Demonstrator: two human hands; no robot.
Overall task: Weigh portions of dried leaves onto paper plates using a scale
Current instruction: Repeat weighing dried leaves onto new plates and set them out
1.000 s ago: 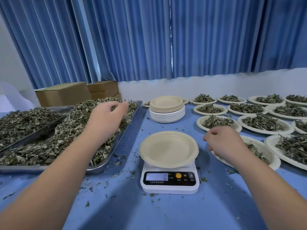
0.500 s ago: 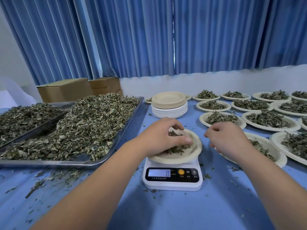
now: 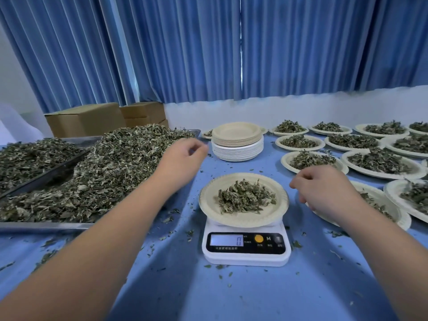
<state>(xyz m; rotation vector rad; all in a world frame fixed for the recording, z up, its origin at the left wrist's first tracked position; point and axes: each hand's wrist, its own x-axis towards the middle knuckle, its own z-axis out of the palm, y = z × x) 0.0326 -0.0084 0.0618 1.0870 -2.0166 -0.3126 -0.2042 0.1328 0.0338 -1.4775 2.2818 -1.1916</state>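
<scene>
A small heap of dried leaves (image 3: 245,196) sits on a paper plate (image 3: 208,206) atop a white digital scale (image 3: 245,253), whose display appears to read zero. The left hand (image 3: 183,156), fingers loosely curled and empty, hangs over the leaf-piled metal tray (image 3: 46,226). The right hand (image 3: 324,191), also loosely curled and holding nothing, hovers just beside the plate. A brush against that rim could skew the reading, and too generous a pinch could overshoot the portion.

Soft, cool daylight filters through the blue curtains (image 3: 208,49), tinting everything bluish. Shadows beneath the scale (image 3: 246,245) are faint. Wide-angle distortion bends the edges, and the left hand (image 3: 183,158) looks slightly smeared.
</scene>
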